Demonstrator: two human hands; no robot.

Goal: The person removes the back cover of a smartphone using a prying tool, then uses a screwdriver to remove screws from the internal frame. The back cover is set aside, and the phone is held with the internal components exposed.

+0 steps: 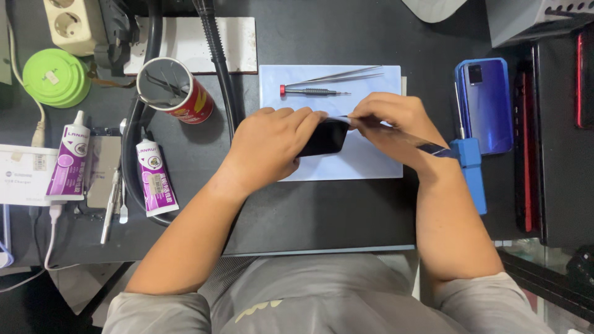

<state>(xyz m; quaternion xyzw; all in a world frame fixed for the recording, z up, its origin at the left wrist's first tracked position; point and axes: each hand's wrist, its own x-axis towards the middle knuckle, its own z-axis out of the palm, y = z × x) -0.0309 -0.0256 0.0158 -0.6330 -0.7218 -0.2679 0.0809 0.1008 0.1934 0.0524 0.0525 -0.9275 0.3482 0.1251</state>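
Phone: black smartphone lies on the pale blue mat in the middle of the table, half covered by both hands
Left hand: left hand lies over the phone's left end, fingers curled onto its top edge, its grip closed on the phone and pinning it down
Right hand: right hand pinches at the phone's upper right corner; a thin dark strip runs out from under it toward the blue tool, and whether the fingers hold that strip or a thin pick I cannot tell
Progress: judging by this, the phone looks whole and work sits at one corner only; no part lies removed on the mat
Unused tools: tweezers and red-capped screwdriver rest apart at the mat's far edge
Around: blue phone to the right; two purple glue tubes, a red can of tools and a green round lid to the left
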